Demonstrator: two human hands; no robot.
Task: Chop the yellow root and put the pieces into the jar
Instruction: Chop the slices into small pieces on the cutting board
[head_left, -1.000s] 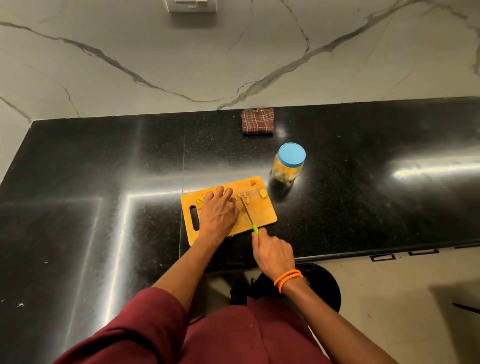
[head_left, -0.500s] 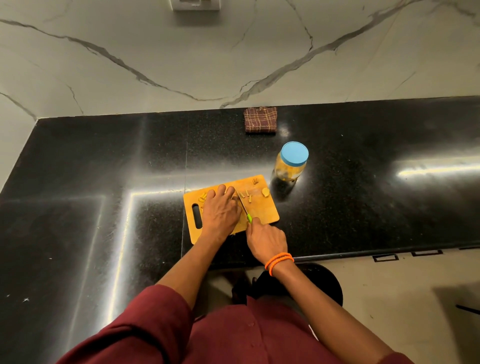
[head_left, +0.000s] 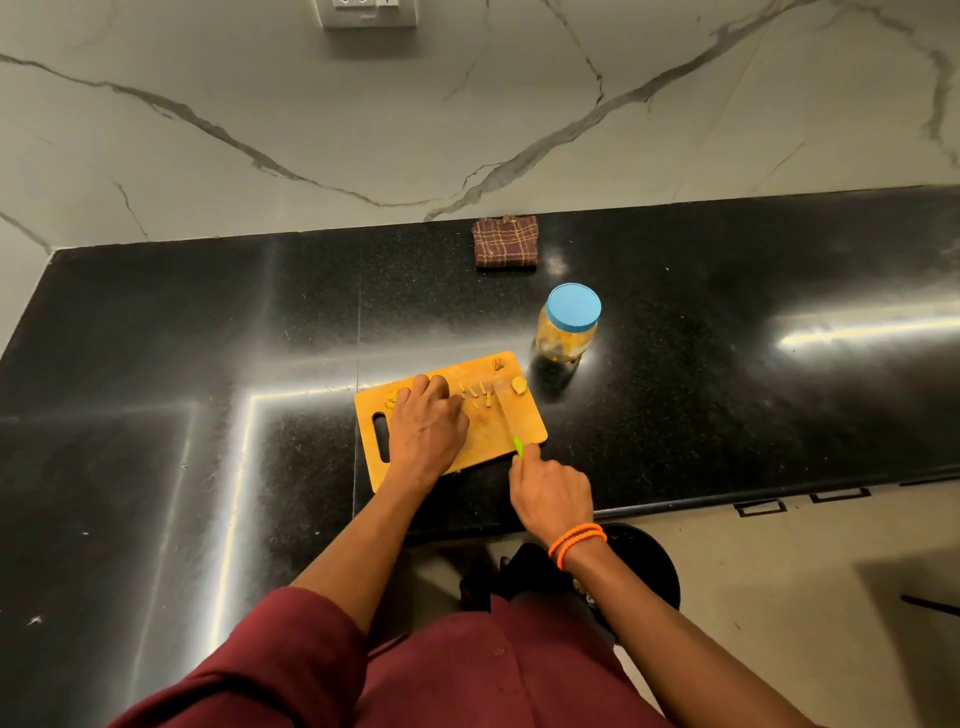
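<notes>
A wooden cutting board (head_left: 524, 431) lies on the black counter. Several cut yellow root pieces (head_left: 475, 392) lie in its middle, a rounder chunk (head_left: 518, 385) sits near its right corner, and a few bits (head_left: 392, 399) lie left of my fingers. My left hand (head_left: 428, 423) rests on the board with curled fingers; what is under them is hidden. My right hand (head_left: 550, 491) grips the green handle of a knife (head_left: 506, 415), whose blade lies across the board right of the pieces. A jar (head_left: 569, 325) with a blue lid stands behind the board's right corner.
A folded brown checked cloth (head_left: 506, 242) lies at the back by the marble wall. The counter's front edge (head_left: 727, 501) runs just behind my right hand. A dark round stool (head_left: 649, 566) stands below it on the floor.
My right hand has drawn back toward the counter edge and shifted right, taking the knife away from my left fingers to the right of the cut pieces. My left hand stays put.
</notes>
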